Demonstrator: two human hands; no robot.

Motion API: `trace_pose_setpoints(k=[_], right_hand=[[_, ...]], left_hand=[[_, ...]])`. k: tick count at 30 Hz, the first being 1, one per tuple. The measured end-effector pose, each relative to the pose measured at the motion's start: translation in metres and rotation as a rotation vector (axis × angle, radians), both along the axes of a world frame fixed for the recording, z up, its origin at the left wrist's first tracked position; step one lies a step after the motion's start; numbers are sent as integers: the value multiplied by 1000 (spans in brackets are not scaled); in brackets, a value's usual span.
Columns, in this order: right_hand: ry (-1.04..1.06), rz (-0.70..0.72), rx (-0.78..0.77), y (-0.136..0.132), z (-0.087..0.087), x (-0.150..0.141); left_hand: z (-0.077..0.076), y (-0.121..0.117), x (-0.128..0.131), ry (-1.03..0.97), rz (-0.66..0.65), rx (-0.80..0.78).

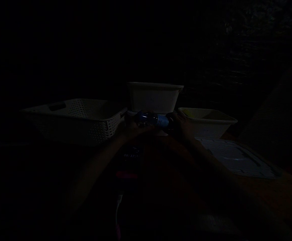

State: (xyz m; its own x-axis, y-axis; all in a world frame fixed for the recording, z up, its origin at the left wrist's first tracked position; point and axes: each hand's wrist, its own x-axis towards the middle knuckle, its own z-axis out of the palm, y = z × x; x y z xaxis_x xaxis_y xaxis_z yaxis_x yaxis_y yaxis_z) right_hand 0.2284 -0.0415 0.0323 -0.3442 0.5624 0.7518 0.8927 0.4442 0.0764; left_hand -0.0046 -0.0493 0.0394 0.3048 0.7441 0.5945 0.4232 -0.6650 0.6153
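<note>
Mid-frame, left hand [132,127] and right hand [179,124] each close fingers round an end of the bottle [153,119]; it's not yet in the perforated basket [85,117], tall tub [154,97] or yellowish tub [208,121].

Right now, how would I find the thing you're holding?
Look at the tall white tub in the middle, between the holey basket and the low bin. Just in front, the left hand and right hand hold a bottle sideways. It is the only shiny blue thing.

Basket [85,120] left, tub [154,97] behind bottle [152,119]
</note>
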Motion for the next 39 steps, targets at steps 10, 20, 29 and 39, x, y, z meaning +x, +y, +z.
trace_pose_setpoints(k=[10, 20, 29, 39], right_hand=[[-16, -99, 100, -1, 7, 15], [-6, 20, 274, -2, 4, 5], [191, 202, 267, -3, 2, -1], [342, 258, 235, 0, -3, -5]], left_hand=[[-15, 10, 0, 189, 126, 97], [-21, 14, 0, 523, 219, 152], [-21, 11, 2, 653, 325, 191], [-26, 14, 4, 561, 286, 234]])
